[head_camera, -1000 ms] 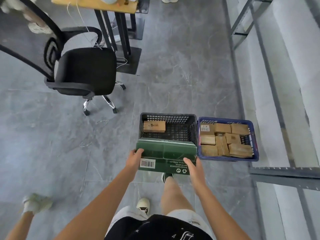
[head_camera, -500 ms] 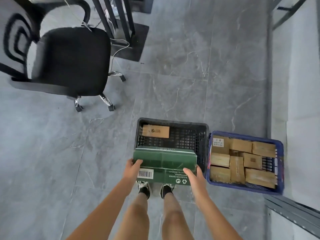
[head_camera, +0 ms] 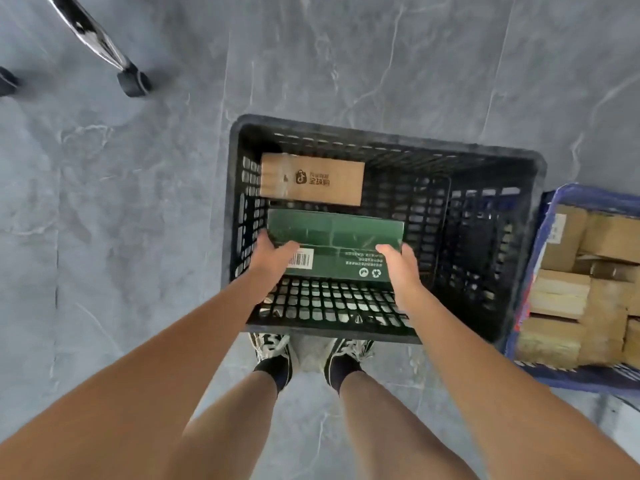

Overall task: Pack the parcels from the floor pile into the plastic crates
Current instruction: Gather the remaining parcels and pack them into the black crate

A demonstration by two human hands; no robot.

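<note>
The left hand (head_camera: 273, 256) grips the near left corner of the green parcel (head_camera: 336, 242), with its fingers (head_camera: 265, 239) curled over the left end and the thumb lying across the top face beside the barcode label (head_camera: 300, 259). The right hand (head_camera: 398, 263) grips the near right corner of the same parcel, thumb on the top face and the remaining fingers wrapped under the right end, where they are hidden. The green parcel is held roughly level inside the black crate (head_camera: 533, 216), below the rim line and towards the crate's left side; whether it touches the crate floor cannot be determined. Its printed text and recycling symbols face the camera upside down. Just beyond the green parcel, against the far left corner of the black crate, lies a brown cardboard parcel (head_camera: 311, 180) with a dark logo on its top face; the two parcels are close, and contact between them cannot be confirmed. The blue crate (head_camera: 540, 237) stands directly against the right wall of the black crate and contains several brown cardboard boxes (head_camera: 588, 271) packed side by side. Both crates stand on the grey marbled floor (head_camera: 138, 202). The person's two shoes (head_camera: 273, 349) are positioned just at the near wall of the black crate. A chair caster (head_camera: 133, 83) on a chrome leg is at the upper left, well apart from the crates.
</note>
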